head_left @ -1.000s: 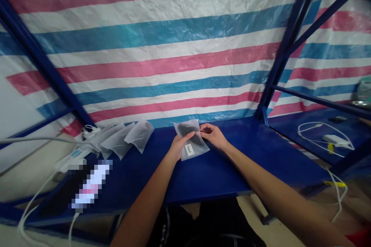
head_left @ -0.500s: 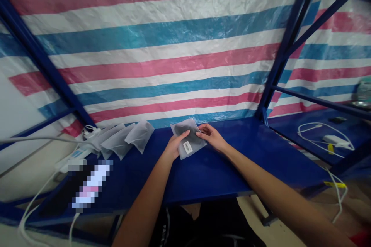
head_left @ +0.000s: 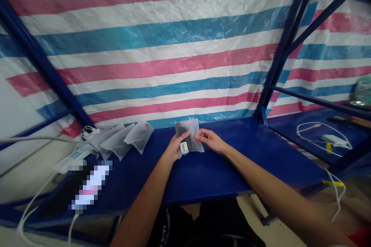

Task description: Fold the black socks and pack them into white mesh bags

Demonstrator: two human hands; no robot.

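A translucent frosted plastic pouch (head_left: 194,136) is held up over the blue table (head_left: 220,179), with a dark item showing through it and a white barcode label near its lower left. My left hand (head_left: 175,145) grips the pouch by its left side, thumb lying across the front. At its right edge, the fingers of my right hand (head_left: 209,138) are pinched on the pouch. What the dark item inside is, I cannot make out.
Several similar frosted pouches (head_left: 139,137) lie overlapped at the back left, near a power strip (head_left: 72,161) with cables. A phone with a blurred screen (head_left: 92,187) rests at front left. Blue frame posts (head_left: 278,65) flank the table; a white adapter with cable (head_left: 336,141) lies right.
The pouch has turned to stand more upright, and its label has shifted slightly left. My hands keep hold of it in nearly the same place.
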